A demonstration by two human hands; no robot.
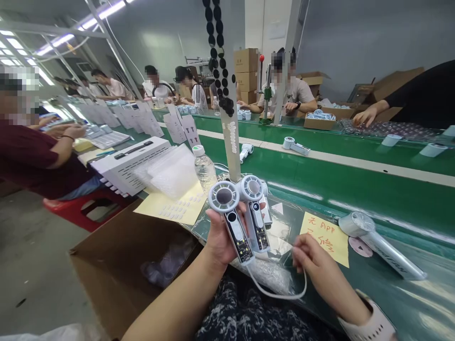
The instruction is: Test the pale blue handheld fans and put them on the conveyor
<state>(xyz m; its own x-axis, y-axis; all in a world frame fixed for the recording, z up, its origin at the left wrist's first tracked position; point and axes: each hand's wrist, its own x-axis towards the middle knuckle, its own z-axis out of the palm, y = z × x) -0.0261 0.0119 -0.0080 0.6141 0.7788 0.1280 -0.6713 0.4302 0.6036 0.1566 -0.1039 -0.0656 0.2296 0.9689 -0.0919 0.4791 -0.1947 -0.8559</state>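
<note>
My left hand (219, 237) grips two or three small white handheld fans (239, 208) side by side, heads up, their handles open so the circuit boards show. A thin white cable (280, 293) runs from the bottom of the fans in a loop to my right hand (313, 265), which pinches its other end just above the table edge. A finished white fan (380, 244) lies on its side to the right. Under my right hand sits a yellow note (325, 237) with red handwriting.
A green conveyor belt (355, 184) runs across, carrying other fans (295, 146). A water bottle (205, 168), bubble-wrap bags (170, 173) and a yellow label sheet (174, 208) lie left. An open cardboard box (128, 265) stands at my left knee. Other people work along both sides.
</note>
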